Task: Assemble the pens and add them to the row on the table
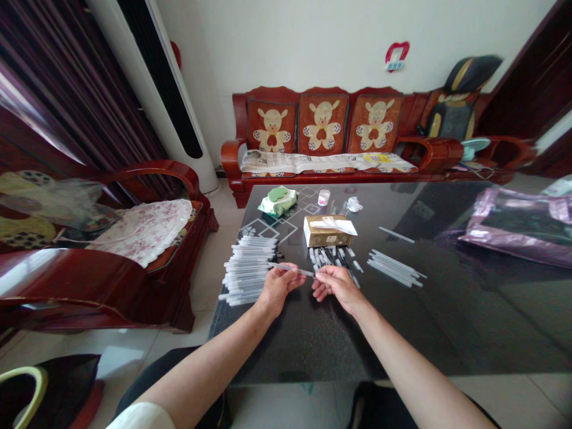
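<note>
A slim translucent pen (304,272) is held level above the dark table, between my two hands. My left hand (279,285) is closed around its left part, with fingers curled. The thumb and forefinger of my right hand (334,282) pinch at the pen's right end; any small part there is hidden. Left of my left hand lies a thick row of whitish pens (248,268), some with black ends. Just beyond my right hand are scattered short white and black pen parts (328,257). A smaller group of pen tubes (395,268) lies to the right.
A tissue box (328,238) stands behind the pen parts. Farther back are a green wipes pack (279,201), a small cup (324,197) and crumpled tissue (354,204). One single tube (397,235) lies right of the box. A purple bag (518,229) occupies the table's right side.
</note>
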Demonstrator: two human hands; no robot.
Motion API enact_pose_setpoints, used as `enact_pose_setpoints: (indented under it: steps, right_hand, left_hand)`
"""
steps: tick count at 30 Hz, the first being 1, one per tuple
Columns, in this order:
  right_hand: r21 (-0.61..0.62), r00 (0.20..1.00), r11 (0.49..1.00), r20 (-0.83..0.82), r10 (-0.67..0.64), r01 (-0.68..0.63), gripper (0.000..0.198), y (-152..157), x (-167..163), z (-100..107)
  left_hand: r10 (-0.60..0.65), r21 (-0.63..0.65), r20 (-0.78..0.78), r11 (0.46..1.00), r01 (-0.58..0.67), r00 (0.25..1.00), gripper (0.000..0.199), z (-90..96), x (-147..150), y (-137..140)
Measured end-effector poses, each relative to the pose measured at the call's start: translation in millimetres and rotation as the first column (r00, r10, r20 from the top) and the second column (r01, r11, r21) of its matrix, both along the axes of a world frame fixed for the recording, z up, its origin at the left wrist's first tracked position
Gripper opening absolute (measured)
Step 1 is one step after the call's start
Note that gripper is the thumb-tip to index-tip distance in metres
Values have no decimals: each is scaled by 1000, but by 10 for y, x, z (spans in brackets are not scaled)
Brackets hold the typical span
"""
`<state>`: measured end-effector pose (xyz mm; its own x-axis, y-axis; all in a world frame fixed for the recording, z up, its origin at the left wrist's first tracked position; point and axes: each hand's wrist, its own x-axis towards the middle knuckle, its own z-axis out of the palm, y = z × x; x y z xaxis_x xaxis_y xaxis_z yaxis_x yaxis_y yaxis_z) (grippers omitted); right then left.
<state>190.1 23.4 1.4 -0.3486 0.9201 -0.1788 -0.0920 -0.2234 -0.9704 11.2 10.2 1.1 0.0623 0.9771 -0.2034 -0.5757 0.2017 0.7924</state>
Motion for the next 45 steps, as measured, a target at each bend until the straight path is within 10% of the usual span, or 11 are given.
enact_pose_setpoints:
  steps: [45]
  right_hand:
    - [29,980,995,179,87,-94,39,20,29,-42]
  left_hand:
    - [-38,-46,-10,998,37,999,24,-55,-21,36]
